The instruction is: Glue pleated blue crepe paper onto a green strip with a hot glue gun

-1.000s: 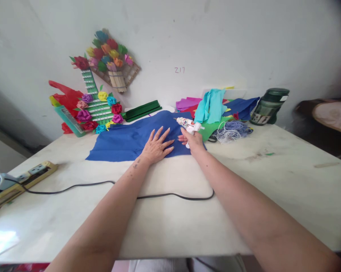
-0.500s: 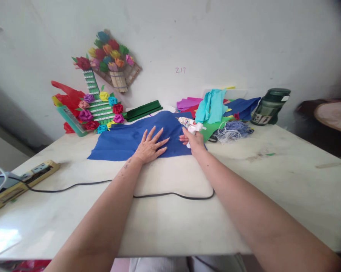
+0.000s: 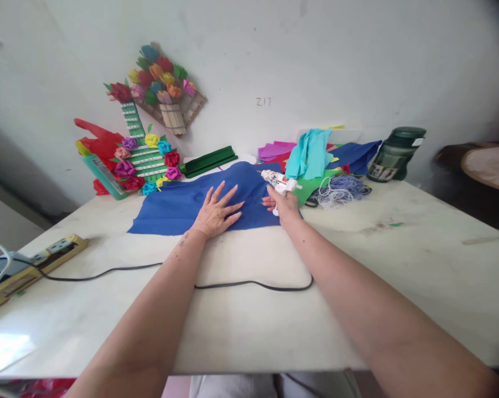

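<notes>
A blue sheet of paper or felt (image 3: 178, 207) lies flat on the white table (image 3: 249, 326). My left hand (image 3: 215, 213) rests on it palm down, fingers spread. My right hand (image 3: 285, 204) is closed around a white glue gun (image 3: 277, 181) at the sheet's right edge, with the nozzle pointing left. The gun's black cord (image 3: 249, 284) runs across the table to a power strip (image 3: 29, 265) at the left.
Paper-flower crafts on stick frames (image 3: 150, 157) lean on the wall at back left, beside green folded strips (image 3: 208, 160). Coloured sheets (image 3: 311, 155), a tangle of string (image 3: 341, 190) and a dark green jar (image 3: 394, 155) stand at back right.
My left hand has slid a little to the left along the blue sheet. My right hand and the glue gun have stayed almost still.
</notes>
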`<state>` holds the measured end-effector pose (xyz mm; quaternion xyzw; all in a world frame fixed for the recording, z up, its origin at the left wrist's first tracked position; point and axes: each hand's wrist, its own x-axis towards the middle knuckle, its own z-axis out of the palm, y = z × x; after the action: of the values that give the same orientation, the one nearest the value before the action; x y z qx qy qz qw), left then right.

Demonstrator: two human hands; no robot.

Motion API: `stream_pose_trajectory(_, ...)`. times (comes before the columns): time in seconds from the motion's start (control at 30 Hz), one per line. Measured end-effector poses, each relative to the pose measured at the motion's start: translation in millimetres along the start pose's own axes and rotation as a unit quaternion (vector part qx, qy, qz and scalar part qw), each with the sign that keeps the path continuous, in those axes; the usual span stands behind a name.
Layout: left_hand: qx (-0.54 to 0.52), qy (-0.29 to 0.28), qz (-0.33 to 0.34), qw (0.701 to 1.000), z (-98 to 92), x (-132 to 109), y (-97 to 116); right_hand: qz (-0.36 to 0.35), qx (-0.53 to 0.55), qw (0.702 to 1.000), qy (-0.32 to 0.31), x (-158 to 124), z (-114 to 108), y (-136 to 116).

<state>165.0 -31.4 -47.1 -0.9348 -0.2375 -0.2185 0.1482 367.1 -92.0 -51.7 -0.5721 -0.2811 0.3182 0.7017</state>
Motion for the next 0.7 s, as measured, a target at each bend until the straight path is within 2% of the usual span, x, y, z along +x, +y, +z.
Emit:
stream_pose_trajectory(0.3,0.023,-0.024,-0.003,0.999,3.4,-1.0,-1.5,0.003,-0.002,1.000,0.002,-2.3,0.0,-1.1)
stream_pose_trajectory(0.57,0.019,0.020,0.010,1.000,0.1,-2.4,-3.0,0.005,0.027,1.000,0.005,-3.4,-0.1,-2.6)
stream_pose_trajectory(0.7,0.020,0.018,0.013,1.000,4.4,-3.3,-4.8,0.006,0.035,0.999,0.005,-2.6,-0.2,-2.3)
